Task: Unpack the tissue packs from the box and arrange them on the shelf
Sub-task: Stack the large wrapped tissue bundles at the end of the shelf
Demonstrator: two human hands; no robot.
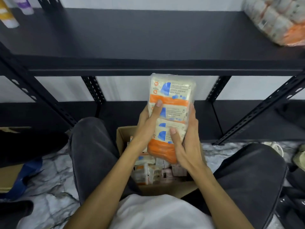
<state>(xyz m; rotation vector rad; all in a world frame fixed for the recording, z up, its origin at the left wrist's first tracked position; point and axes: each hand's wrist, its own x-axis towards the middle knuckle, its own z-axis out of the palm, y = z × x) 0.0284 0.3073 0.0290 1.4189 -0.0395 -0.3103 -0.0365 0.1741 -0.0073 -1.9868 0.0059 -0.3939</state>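
I hold a long white, orange and blue tissue pack point(171, 95) upright in front of me, above an open cardboard box point(123, 134) that stands between my knees. My left hand point(147, 124) grips the pack's left side with the thumb across its front. My right hand point(186, 142) grips its lower right side, thumb on the front. More tissue packs point(148, 171) lie inside the box. The black upper shelf point(132, 35) stretches across in front of me, with a wrapped bundle of tissue packs point(279, 20) at its right end.
Bottles point(9, 12) stand at the upper shelf's far left. A lower black shelf point(247, 119) runs behind the box, framed by perforated black uprights point(94, 90). A flattened carton and a blue thing point(24, 176) lie on the marbled floor to my left.
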